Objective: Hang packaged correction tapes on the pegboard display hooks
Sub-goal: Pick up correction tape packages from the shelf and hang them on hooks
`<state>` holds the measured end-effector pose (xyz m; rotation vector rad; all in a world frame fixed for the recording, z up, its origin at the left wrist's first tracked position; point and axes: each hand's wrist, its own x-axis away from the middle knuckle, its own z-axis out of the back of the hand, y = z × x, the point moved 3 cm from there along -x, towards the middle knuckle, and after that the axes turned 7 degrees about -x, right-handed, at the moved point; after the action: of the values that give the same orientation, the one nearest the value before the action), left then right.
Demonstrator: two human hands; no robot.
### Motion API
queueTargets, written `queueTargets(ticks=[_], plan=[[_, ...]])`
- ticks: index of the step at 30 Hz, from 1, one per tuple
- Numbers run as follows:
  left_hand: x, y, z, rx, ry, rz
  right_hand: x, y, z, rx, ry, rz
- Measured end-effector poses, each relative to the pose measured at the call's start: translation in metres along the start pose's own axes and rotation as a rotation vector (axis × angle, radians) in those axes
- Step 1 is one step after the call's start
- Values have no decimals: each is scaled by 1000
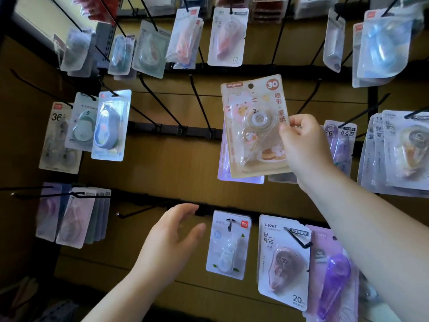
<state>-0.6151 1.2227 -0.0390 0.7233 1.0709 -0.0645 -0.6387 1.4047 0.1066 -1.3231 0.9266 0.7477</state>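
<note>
- Right hand [304, 147]: the right edge of a peach-coloured cardboard blister pack [254, 126], printed with a cartoon cat and a red "30" disc and holding a clear plastic correction tape, is pinched between thumb and fingers.
- That pack is held upright in front of the middle row, its round hanging hole [250, 85] free; no hook is seen threaded through it.
- Just behind it, a pale lilac pack [241, 180] shows, seemingly on a hook of the same row.
- Bare black wire hooks [202, 105] are seen just to the left of the held pack, so a free place is close.
- Left hand [171, 238] is held open with fingers spread and curved, empty, near a bare lower hook [144, 209].
- Many packs are already hung: a white pack marked "20" [284, 259], a translucent purple one [332, 273], others in the top row.
- Judged from this, the display is partly stocked; the held pack is not yet hung, and several hooks remain unfilled.
</note>
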Motion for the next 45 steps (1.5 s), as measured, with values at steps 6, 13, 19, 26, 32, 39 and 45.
queueTargets(ticks=[6,13,19,26,32,39,45], plan=[[3,-3,2,11,3,-70,-9,3,-9,12,-9,-49],[1,-7,5,33,42,-82,-7,14,-6,7,36,-95],[4,-7,5,36,36,-102,-9,18,-9,56,4,-173],[5,-9,6,27,20,-123,-18,27,-24,223,3,-205],[5,-9,7,50,2,-125,-30,42,-33,390,42,-269],[10,-1,11,65,20,-111,-15,36,-26,403,-56,-130],[48,-16,28,163,103,24,39,13,-10,312,-139,145]])
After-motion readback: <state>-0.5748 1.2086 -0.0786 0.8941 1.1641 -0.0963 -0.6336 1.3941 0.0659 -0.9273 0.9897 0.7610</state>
